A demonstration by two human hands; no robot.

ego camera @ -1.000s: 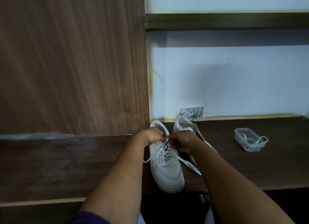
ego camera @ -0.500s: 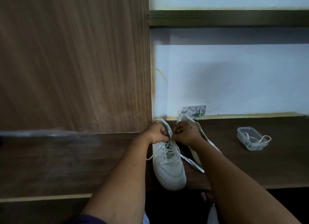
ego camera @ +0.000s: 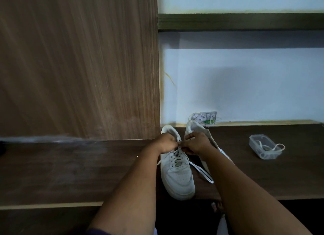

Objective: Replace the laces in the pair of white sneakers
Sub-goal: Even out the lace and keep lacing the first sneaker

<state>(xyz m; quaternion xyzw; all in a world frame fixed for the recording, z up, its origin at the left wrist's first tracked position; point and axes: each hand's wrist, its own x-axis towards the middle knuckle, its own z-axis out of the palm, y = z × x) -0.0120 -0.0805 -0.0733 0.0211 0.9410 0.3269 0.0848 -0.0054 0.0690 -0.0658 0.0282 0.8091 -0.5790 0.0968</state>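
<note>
While the sneaker sits toe-near, both hands' fingers pinch its lace.

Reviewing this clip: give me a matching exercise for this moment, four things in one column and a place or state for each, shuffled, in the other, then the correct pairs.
Things:
1. left sneaker
2. right sneaker
3. clear plastic container
4. loose lace end

Places or states:
A. lies flat on the dark wooden surface between the two sneakers
B. partly hidden behind the right hand and forearm
C. stands apart to the right, a white lace hanging over its rim
D. laced over the tongue, both hands pinching the lace at its top, left hand on its left side

Pairs: 1-D, 2-B, 3-C, 4-A
</note>
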